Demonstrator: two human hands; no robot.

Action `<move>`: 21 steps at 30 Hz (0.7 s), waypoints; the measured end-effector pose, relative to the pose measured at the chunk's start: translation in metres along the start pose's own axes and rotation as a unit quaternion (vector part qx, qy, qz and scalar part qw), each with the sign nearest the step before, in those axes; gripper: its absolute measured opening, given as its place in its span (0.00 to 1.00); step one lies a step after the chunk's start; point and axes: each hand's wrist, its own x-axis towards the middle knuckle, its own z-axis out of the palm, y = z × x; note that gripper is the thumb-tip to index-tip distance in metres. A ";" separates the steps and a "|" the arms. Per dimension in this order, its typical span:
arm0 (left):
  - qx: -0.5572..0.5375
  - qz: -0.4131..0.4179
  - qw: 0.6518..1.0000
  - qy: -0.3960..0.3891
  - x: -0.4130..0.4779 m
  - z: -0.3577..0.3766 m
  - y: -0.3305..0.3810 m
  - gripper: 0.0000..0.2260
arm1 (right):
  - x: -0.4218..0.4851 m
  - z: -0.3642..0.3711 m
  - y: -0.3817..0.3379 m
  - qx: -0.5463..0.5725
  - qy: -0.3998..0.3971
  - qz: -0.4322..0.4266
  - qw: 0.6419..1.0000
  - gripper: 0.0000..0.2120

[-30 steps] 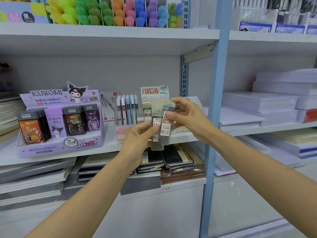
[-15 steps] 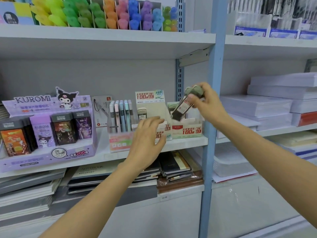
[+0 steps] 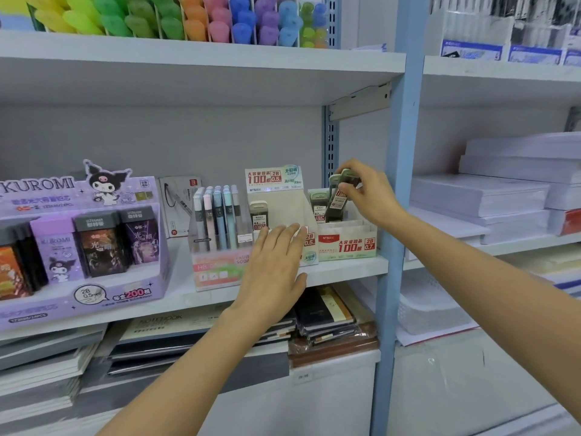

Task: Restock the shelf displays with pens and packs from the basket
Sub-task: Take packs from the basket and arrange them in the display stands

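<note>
We see translucent plastic in the lead cases [image 3: 338,201] at centre right, above a display box [image 3: 345,247] of matt printed card. The shelf board [image 3: 188,59] across the top looks smooth painted metal; the highlighter caps [image 3: 116,23] upper left are glossy plastic.

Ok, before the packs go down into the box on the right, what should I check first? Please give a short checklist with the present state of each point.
1. Grip: the right hand pinches the lead packs near their caps: ok.
2. Position: the packs hang tilted over the 0.7 box, with their lower ends at its opening: ok.
3. Size match: the print on the held packs is too blurred to read: cannot tell.
4. Free room inside the 0.7 box: its front wall hides the inside: cannot tell.
5. Clear path: the left hand lies open at the front of the 0.5 box, apart from the 0.7 box: ok.
</note>
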 end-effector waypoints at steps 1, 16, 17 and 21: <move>0.000 0.000 1.000 0.001 0.000 0.000 0.000 0.32 | 0.000 0.003 0.002 -0.004 -0.004 0.000 1.000 0.10; -0.012 0.009 1.000 0.017 -0.003 0.000 0.000 0.32 | 0.008 0.007 0.008 -0.026 0.052 -0.037 0.998 0.14; -0.011 0.008 1.000 0.016 -0.002 0.000 0.000 0.32 | 0.008 0.008 0.008 -0.025 0.040 -0.030 0.998 0.13; -0.006 0.007 1.000 0.011 -0.002 -0.001 0.001 0.32 | 0.004 0.014 0.009 -0.016 0.004 -0.014 1.000 0.14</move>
